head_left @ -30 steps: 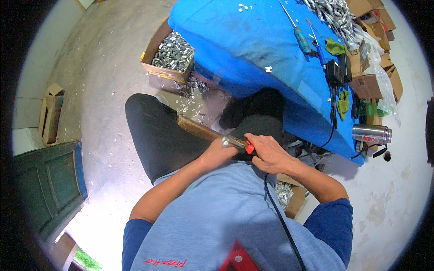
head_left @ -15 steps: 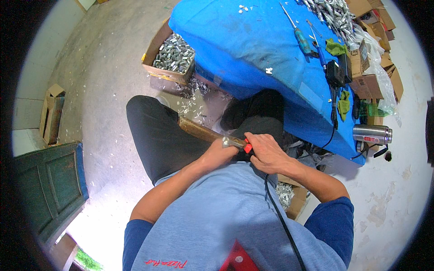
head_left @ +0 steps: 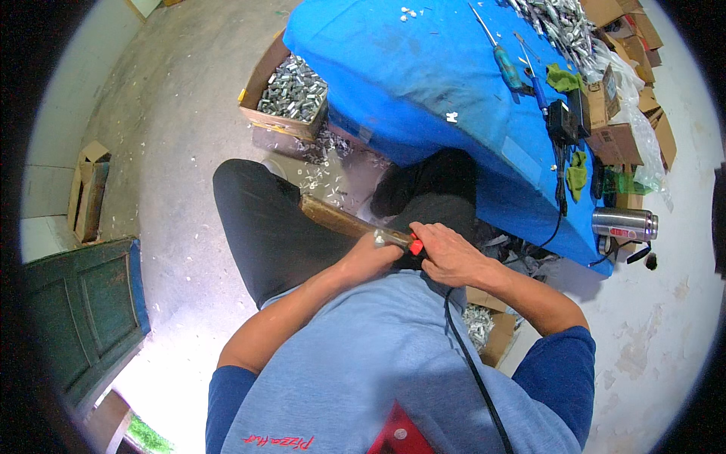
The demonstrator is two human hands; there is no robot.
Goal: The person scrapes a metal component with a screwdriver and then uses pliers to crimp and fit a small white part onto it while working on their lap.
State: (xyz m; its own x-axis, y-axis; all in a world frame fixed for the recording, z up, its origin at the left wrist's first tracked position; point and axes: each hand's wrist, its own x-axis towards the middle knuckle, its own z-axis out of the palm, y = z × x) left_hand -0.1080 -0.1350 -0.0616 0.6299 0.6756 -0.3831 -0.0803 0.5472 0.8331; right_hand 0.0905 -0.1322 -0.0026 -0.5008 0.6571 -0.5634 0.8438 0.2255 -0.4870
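Observation:
My hands meet over my lap. My left hand [head_left: 367, 257] is closed around a small silvery piece [head_left: 392, 237] that shows past the thumb; its exact kind is hidden. My right hand [head_left: 451, 256] is closed on a tool with red parts [head_left: 416, 247], mostly covered by the fingers, so its kind cannot be made out. The tool's red end touches or nearly touches the silvery piece. A worn brown wooden strip [head_left: 336, 217] lies slantwise across my thighs, its right end running under the left hand.
A cardboard box [head_left: 283, 125] of short metal pieces stands beyond my knees. The blue-covered table [head_left: 393, 76] carries screwdrivers [head_left: 505, 64], a black power adapter [head_left: 561, 121] and a metal heap [head_left: 560, 26]. A steel flask [head_left: 624, 225] is at right. A black cable [head_left: 473, 363] crosses my shirt.
Hardly anything differs. Both hands keep their hold over the lap; the whole view has shifted very slightly.

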